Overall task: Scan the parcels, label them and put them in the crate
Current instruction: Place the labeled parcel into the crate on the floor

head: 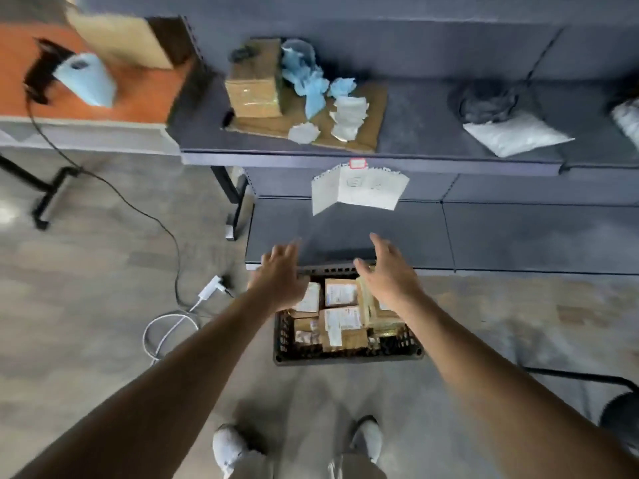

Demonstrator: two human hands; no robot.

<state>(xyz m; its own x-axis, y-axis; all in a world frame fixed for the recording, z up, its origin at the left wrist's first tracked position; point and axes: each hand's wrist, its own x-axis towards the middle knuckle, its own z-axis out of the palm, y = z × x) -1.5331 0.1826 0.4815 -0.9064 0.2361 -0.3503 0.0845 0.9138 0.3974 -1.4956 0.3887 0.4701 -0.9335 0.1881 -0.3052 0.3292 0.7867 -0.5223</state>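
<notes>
A black plastic crate point(345, 356) stands on the floor in front of the lower shelf and holds several brown labelled parcels point(342, 324). Both arms reach forward over it. My left hand point(280, 276) hovers above the crate's far left corner, fingers spread and empty. My right hand point(389, 271) hovers above the far right side, fingers straight, holding nothing. One taped cardboard parcel point(254, 88) sits on the upper shelf. A pale blue label printer point(88, 79) stands on the orange table at the left.
The dark shelf point(363, 157) carries crumpled blue and white label backings point(321, 95), a white bag point(515, 134) and a black object. Paper sheets point(359, 190) hang from its edge. A cable and white charger point(207, 292) lie on the floor at left. My shoes are below.
</notes>
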